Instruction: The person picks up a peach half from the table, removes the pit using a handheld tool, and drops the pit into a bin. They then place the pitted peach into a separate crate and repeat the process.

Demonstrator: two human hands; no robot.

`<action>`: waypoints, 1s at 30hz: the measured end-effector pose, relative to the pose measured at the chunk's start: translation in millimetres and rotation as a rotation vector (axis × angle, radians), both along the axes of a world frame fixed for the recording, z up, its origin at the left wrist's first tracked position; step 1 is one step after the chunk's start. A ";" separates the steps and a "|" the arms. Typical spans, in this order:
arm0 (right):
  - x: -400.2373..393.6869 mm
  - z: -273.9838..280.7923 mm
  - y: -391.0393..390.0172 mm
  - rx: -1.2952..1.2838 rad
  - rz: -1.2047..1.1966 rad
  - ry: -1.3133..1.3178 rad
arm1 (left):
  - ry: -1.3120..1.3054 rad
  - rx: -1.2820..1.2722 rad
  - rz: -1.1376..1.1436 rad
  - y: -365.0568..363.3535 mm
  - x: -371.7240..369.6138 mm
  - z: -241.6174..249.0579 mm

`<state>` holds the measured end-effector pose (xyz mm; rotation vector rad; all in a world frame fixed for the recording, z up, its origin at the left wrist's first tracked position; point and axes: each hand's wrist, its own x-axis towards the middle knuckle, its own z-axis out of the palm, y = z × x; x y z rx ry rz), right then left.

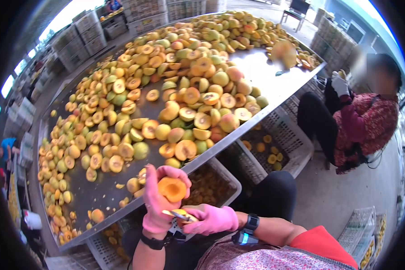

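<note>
My left hand (156, 198), in a pink glove, is curled around a peach half (172, 189) with its orange cut face and pit hollow turned up. Just below it, my right hand (211, 219), also gloved in pink, is closed on a small metal pitting tool (182, 216). Some yellow fruit shows against the tool, and its exact shape is partly hidden. Both hands are close together in front of the near edge of a metal table (155, 96). Many whole and halved peaches (184, 150) are heaped there, some with pits showing.
Below the table edge stands a crate (231, 182) with peach pits or scraps. Another crate (297, 155) beside it holds several peach halves. A co-worker (364, 121) sits at the right. Stacked crates (146, 13) line the back, and more crates (357, 229) stand lower right.
</note>
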<state>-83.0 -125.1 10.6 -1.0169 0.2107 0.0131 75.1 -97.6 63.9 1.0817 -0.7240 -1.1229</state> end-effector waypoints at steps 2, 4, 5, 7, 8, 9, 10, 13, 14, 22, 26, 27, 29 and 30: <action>-7.0 4.2 0.4 -0.154 -0.041 0.041 | 0.083 0.017 0.036 0.1 2.3 -1.0; -16.8 19.5 1.8 -0.245 -0.177 0.028 | 0.020 -0.021 0.088 1.7 9.5 0.7; -18.9 9.4 4.6 -0.345 -0.254 0.076 | -0.030 -0.041 0.148 6.6 13.3 8.6; -19.2 -24.3 8.4 -0.792 -0.332 0.171 | -0.486 -0.122 0.237 17.0 26.8 19.4; -16.7 -44.6 10.9 -1.052 -0.361 0.235 | -0.598 -0.120 0.338 31.5 35.5 29.7; -21.2 -80.5 15.6 -1.222 -0.267 0.304 | -1.038 -0.211 0.493 43.3 41.3 43.4; -16.1 -56.6 5.9 -1.120 0.191 0.744 | -1.005 -0.077 0.640 69.9 53.4 43.7; -21.7 -71.0 7.4 -1.231 0.568 0.889 | -1.419 0.328 0.866 162.1 97.1 36.6; -24.7 -60.4 10.4 -1.286 0.358 0.828 | -1.679 0.589 0.853 194.4 119.6 23.4; -28.7 -61.7 14.8 -1.327 0.493 0.747 | -1.479 0.312 0.308 78.5 65.3 36.5; -33.0 -42.1 16.6 -1.170 0.141 0.707 | -1.636 0.166 -0.093 -39.1 51.0 2.4; -27.5 -81.7 21.2 -1.174 0.050 0.661 | -1.691 0.206 -0.147 -64.8 47.2 -5.7; -28.9 -48.9 14.2 -1.255 0.109 0.654 | -1.770 0.208 -0.244 -104.6 47.3 -25.2; -28.6 -52.0 13.6 -1.245 0.057 0.639 | -1.740 0.311 -0.311 -116.8 39.6 -17.9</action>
